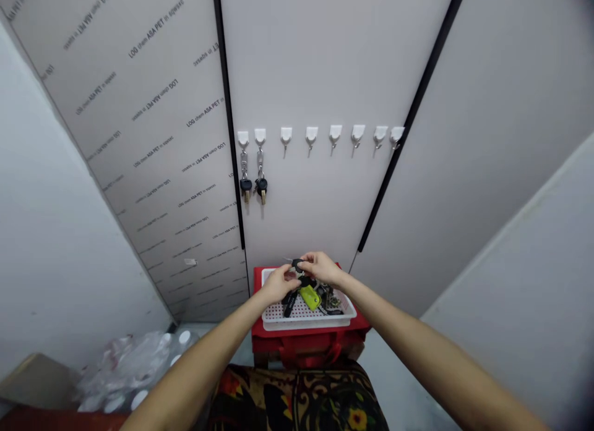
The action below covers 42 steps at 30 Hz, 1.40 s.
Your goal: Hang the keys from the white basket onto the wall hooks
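Above the white perforated basket (306,324), my right hand (322,268) pinches a black-headed key (297,266), its thin metal blade pointing left. My left hand (279,284) is close beside it over the basket's left part, thumb and fingers bent together; what lies between them is too small to make out. Inside the basket are a yellow-green key fob (310,298), a black tag or strap (290,303) with pale lettering, and a tangle of metal keys and rings (331,300) at the right. My hands partly hide the basket's far side.
On the white panel ahead is a row of several white hooks (312,134). Two black-headed keys (245,185) hang from the leftmost two. The basket stands on a red bag (309,344). Plastic-wrapped bottles (139,363) are on the floor at the left.
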Each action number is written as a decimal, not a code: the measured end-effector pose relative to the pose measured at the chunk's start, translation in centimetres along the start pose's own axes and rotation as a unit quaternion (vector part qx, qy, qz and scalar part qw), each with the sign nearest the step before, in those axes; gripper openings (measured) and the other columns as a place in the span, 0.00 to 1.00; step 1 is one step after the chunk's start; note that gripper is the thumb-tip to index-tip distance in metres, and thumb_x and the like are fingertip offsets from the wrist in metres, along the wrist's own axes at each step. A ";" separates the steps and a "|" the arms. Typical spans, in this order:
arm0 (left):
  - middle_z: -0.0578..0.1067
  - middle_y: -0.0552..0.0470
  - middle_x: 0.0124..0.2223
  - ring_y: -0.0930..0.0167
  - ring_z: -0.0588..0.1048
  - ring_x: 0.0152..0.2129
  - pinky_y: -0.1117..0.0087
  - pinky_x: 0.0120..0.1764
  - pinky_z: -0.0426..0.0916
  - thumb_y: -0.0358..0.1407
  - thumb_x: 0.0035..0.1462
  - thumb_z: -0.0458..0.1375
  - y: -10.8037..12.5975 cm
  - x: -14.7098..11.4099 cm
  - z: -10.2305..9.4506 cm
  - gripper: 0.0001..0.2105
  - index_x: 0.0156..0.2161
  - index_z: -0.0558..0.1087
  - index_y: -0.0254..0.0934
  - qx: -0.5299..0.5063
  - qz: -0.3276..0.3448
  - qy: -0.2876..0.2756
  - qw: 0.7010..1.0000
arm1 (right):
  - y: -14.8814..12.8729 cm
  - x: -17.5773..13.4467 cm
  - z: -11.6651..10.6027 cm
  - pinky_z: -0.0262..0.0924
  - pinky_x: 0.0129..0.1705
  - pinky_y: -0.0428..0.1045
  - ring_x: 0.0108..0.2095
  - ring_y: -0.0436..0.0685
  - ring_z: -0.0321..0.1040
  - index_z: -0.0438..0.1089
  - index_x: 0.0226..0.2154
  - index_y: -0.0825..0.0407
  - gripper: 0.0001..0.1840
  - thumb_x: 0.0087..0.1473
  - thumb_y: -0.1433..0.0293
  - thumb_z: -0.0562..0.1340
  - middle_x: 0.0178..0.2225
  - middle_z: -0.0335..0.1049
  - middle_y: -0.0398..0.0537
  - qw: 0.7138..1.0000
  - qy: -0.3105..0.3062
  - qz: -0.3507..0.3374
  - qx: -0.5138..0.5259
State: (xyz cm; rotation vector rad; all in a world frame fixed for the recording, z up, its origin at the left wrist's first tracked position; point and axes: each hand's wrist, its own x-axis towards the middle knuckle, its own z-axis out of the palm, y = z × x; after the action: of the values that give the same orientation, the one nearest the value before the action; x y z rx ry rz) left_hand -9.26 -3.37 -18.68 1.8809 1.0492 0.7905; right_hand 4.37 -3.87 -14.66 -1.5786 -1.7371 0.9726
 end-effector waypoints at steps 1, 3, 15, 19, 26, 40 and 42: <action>0.69 0.51 0.32 0.75 0.67 0.26 0.76 0.29 0.61 0.32 0.40 0.50 0.5 0.2 0.0 0.15 0.37 0.63 0.31 -0.039 0.004 0.003 0.999 | -0.4 0.0 -0.3 0.47 0.17 0.40 0.14 0.43 0.51 0.61 0.22 0.57 0.08 0.38 0.68 0.53 0.12 0.56 0.37 0.999 -0.005 -0.001 0.033; 0.70 0.52 0.31 0.75 0.67 0.27 0.76 0.30 0.61 0.32 0.41 0.49 1.4 0.5 -0.4 0.11 0.34 0.65 0.31 -0.091 0.019 0.023 0.995 | -1.1 0.0 -0.7 0.46 0.16 0.40 0.13 0.42 0.50 0.60 0.21 0.56 0.07 0.38 0.69 0.53 0.11 0.54 0.36 0.997 -0.009 0.005 0.081; 0.66 0.57 0.21 0.81 0.65 0.17 0.81 0.20 0.57 0.31 0.34 0.56 4.7 1.6 -4.1 0.11 0.27 0.60 0.33 -0.420 -0.041 0.091 0.902 | -4.5 0.2 -1.5 0.49 0.18 0.40 0.16 0.41 0.53 0.60 0.26 0.55 0.14 0.33 0.65 0.58 0.16 0.58 0.36 0.959 -0.032 -0.026 0.279; 0.67 0.56 0.25 0.81 0.66 0.20 0.80 0.23 0.58 0.28 0.32 0.57 5.2 1.8 -5.2 0.13 0.28 0.61 0.33 -0.473 -0.006 0.083 0.877 | -5.2 0.6 -1.6 0.47 0.16 0.40 0.13 0.40 0.51 0.59 0.22 0.55 0.12 0.32 0.66 0.59 0.14 0.57 0.36 0.955 -0.051 -0.013 0.292; 0.67 0.56 0.27 0.80 0.65 0.23 0.77 0.28 0.58 0.24 0.31 0.55 6.1 1.6 -7.5 0.13 0.28 0.61 0.34 -0.488 0.034 0.055 0.870 | -7.3 1.1 -2.3 0.47 0.16 0.40 0.13 0.41 0.51 0.56 0.19 0.56 0.11 0.33 0.66 0.58 0.13 0.57 0.36 0.964 -0.084 -0.069 0.244; 0.66 0.51 0.40 0.72 0.63 0.38 0.72 0.40 0.56 0.26 0.36 0.49 13.2 7.3 -11.9 0.17 0.37 0.65 0.35 -0.036 0.208 0.210 0.955 | -18.0 7.1 -8.7 0.56 0.19 0.42 0.13 0.43 0.55 0.59 0.17 0.56 0.03 0.37 0.75 0.54 0.11 0.57 0.38 0.947 0.224 -0.192 0.127; 0.65 0.50 0.42 0.72 0.62 0.38 0.73 0.41 0.56 0.25 0.37 0.49 14.0 8.3 -12.2 0.19 0.40 0.63 0.34 0.007 0.199 0.232 0.952 | -18.8 8.1 -9.0 0.57 0.19 0.42 0.14 0.43 0.56 0.59 0.17 0.56 0.04 0.38 0.76 0.53 0.11 0.56 0.38 0.941 0.251 -0.186 0.130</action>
State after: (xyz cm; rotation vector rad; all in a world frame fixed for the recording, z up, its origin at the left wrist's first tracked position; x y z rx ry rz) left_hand -10.34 3.85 0.28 1.9956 0.9531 1.5200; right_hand 0.31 4.79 5.53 -1.1431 -1.4057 0.5254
